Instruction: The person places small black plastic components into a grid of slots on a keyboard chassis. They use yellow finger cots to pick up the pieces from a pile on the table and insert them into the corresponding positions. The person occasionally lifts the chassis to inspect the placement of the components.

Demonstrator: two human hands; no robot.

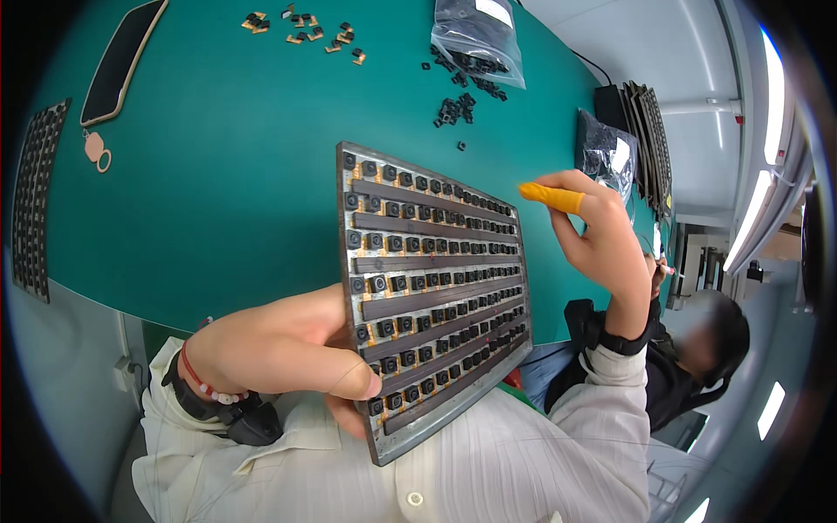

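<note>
I hold the metal component tray [436,296] up over the table edge.
My left hand [288,353] clamps its near-left edge, thumb on top; rows of small black square parts fill it. Beyond the far edge, my right hand [602,235] hovers loosely curled, grasping nothing, orange finger cot [551,197] pointing left. Past it, bare green table [218,174], then bagged parts [478,35].

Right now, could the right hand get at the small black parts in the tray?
Probably yes. The right hand is empty and hovers just beyond the tray's far edge, which the left hand holds up, with nothing between it and the parts.
</note>
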